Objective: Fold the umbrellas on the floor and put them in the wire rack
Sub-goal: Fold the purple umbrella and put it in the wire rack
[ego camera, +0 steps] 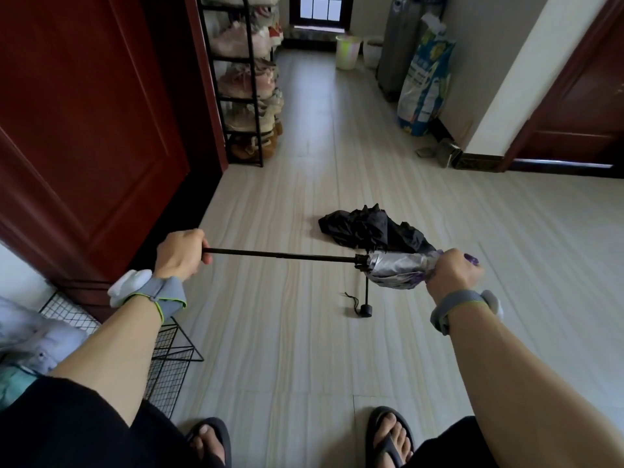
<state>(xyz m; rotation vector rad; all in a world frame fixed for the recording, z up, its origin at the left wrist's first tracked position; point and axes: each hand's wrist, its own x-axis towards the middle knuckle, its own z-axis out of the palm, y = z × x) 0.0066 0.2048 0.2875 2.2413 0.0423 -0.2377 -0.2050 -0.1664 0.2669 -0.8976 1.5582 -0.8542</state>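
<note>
I'm getting soft, dimmish daylight; the src is the window [320, 7] far ahead of both hands. The floor [287, 332] betw the left hand [182, 253] and right hand [450, 271] reads even and matte, w/ faint shadows. Wide-angle bends the door [84, 130] beyond the left hand. The far end is soft; the hands are fairly sharp.

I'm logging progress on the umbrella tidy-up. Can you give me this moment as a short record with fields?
held item: silver-and-purple folding umbrella, canopy bundled, black shaft extended, roughly horizontal
left grip: hand holds the shaft's handle end
right grip: hand holds the bundled canopy
on floor: black folding umbrella, canopy loose and crumpled
storage: black wire rack, on the person's left, no umbrella in its visible part
task state: neither umbrella in the rack yet
</note>
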